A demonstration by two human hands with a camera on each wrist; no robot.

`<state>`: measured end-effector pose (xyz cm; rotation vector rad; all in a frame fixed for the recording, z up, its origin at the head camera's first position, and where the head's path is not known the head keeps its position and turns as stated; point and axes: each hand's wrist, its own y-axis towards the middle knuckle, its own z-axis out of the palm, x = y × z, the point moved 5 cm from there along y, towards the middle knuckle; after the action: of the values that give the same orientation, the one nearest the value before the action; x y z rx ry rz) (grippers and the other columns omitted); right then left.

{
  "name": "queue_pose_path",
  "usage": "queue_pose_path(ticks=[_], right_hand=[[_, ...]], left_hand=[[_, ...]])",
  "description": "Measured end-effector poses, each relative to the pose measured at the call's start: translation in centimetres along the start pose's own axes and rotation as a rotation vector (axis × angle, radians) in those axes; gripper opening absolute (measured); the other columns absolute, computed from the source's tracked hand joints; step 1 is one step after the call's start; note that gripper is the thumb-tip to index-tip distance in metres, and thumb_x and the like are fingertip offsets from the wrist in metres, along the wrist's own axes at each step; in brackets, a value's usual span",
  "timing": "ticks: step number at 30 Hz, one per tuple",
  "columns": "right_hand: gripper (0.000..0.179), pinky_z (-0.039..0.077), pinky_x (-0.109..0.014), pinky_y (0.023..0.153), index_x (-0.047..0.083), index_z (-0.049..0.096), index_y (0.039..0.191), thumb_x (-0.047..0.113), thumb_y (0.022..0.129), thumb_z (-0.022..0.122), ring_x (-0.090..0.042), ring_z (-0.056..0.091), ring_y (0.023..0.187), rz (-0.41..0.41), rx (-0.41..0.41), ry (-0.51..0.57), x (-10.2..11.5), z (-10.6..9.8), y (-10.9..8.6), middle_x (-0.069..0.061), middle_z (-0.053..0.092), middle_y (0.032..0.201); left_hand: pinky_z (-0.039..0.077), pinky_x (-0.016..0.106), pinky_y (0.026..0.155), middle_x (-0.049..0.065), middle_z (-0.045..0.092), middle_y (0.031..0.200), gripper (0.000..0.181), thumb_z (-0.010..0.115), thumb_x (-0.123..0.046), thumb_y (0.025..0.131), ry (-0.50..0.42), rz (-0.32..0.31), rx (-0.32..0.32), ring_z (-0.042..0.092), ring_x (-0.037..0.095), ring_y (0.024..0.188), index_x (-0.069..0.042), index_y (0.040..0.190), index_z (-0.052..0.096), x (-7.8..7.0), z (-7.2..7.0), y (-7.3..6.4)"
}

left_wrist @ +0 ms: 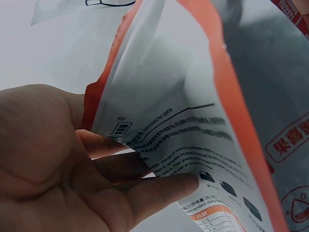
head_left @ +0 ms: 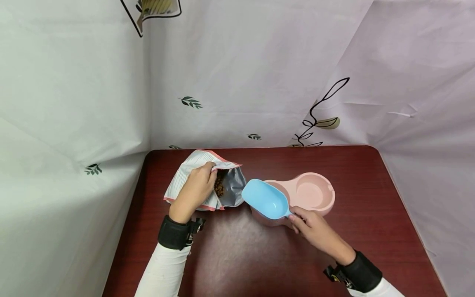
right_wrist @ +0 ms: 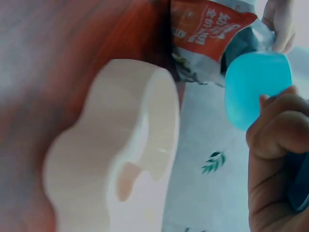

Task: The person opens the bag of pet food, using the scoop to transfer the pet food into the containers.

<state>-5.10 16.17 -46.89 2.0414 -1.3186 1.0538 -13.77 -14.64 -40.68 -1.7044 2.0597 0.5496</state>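
My left hand (head_left: 196,187) pinches the rim of an open white and red food bag (head_left: 200,159) lying on the table's left part. Brown kibble (head_left: 219,187) shows inside its silver mouth. In the left wrist view the thumb is mostly hidden by the printed bag edge (left_wrist: 164,87). My right hand (head_left: 317,233) holds a light blue scoop (head_left: 265,199) by its handle, the scoop end pointing at the bag mouth. Only bare blue shows inside the scoop. Below it stands a pink double bowl (head_left: 311,192), its left basin partly covered by the scoop.
The dark red tabletop (head_left: 237,255) has rounded far corners. White cloth (head_left: 259,74) with leaf prints hangs behind the table and along its sides. The bowl's pale side wall (right_wrist: 111,106) stands close by in the right wrist view.
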Motion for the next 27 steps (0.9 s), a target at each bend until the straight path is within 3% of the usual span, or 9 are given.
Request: queue_pose_path(ticks=[5, 10, 16, 21, 27], right_hand=[[0.017, 0.038, -0.018, 0.054, 0.029, 0.053, 0.083, 0.024, 0.099, 0.054, 0.005, 0.039, 0.054, -0.115, -0.019, -0.179, 2.0, -0.9, 1.5, 0.020, 0.041, 0.061], [0.010, 0.037, -0.016, 0.055, 0.022, 0.056, 0.088, 0.020, 0.097, 0.057, 0.006, 0.036, 0.055, -0.207, 0.029, -0.300, 3.8, -0.8, 3.1, 0.019, 0.038, 0.063], [0.023, 0.030, -0.015, 0.049, 0.021, 0.048, 0.076, 0.021, 0.098, 0.056, 0.003, 0.028, 0.051, -0.209, 0.093, -0.424, 5.0, -0.4, 5.6, 0.015, 0.030, 0.060], [0.026, 0.033, -0.017, 0.051, 0.020, 0.050, 0.072, 0.023, 0.098, 0.055, -0.001, 0.030, 0.049, -0.220, 0.130, -0.487, 6.1, -0.1, 7.6, 0.011, 0.032, 0.059], [0.032, 0.035, -0.020, 0.054, 0.020, 0.047, 0.067, 0.023, 0.099, 0.052, -0.003, 0.030, 0.052, -0.197, 0.189, -0.477, 7.2, 0.8, 9.6, 0.010, 0.031, 0.060]], left_hand=[[0.054, 0.042, 0.080, 0.014, 0.067, 0.117, 0.034, 0.043, -0.021, 0.102, -0.010, -0.002, 0.009, 0.067, 0.026, 0.100, -0.001, 0.125, 0.058, -0.1, 0.2, 0.1], [0.054, 0.040, 0.077, 0.014, 0.067, 0.117, 0.034, 0.042, -0.022, 0.102, -0.017, -0.024, 0.003, 0.067, 0.024, 0.096, -0.002, 0.125, 0.058, -0.1, 0.3, 0.0], [0.054, 0.040, 0.073, 0.015, 0.067, 0.114, 0.033, 0.043, -0.021, 0.102, -0.017, -0.041, -0.017, 0.067, 0.025, 0.091, -0.002, 0.123, 0.059, -0.3, 0.3, 0.0], [0.054, 0.042, 0.074, 0.017, 0.067, 0.113, 0.032, 0.044, -0.020, 0.102, -0.008, -0.049, -0.023, 0.067, 0.028, 0.094, -0.001, 0.123, 0.058, -0.3, 0.3, -0.1], [0.055, 0.045, 0.080, 0.018, 0.066, 0.114, 0.034, 0.043, -0.022, 0.102, -0.010, -0.053, -0.024, 0.066, 0.032, 0.103, -0.002, 0.126, 0.058, -0.3, 0.3, -0.1]])
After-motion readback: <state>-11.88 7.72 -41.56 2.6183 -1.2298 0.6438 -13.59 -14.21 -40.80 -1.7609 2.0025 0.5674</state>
